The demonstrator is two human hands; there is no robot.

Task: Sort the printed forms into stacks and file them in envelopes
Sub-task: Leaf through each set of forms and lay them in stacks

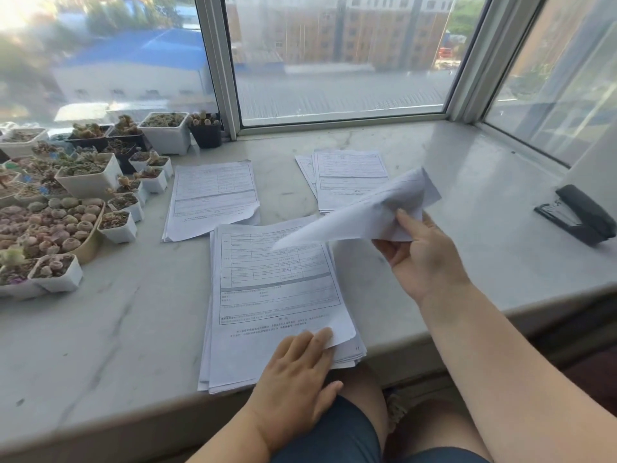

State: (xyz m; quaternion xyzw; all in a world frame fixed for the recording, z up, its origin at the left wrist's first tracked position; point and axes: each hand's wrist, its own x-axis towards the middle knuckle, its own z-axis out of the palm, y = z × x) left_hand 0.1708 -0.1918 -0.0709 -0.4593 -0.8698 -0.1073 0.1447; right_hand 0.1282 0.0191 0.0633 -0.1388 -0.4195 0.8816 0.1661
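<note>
A thick stack of printed forms (267, 295) lies at the front edge of the marble sill (117, 322). My left hand (297, 372) rests flat on its near corner, fingertips on the top sheet's curled corner. My right hand (420, 252) pinches a single sheet (360, 212) and holds it in the air above the sill, bent and tilted. Two smaller stacks lie farther back: one at the left (213, 198) and one at the right (347, 175), partly hidden behind the lifted sheet.
Several small pots of succulents (86, 182) crowd the sill's left side. A black stapler (581, 215) sits at the right. Window frames (340, 125) close off the back and right. My knees are below the sill's front edge.
</note>
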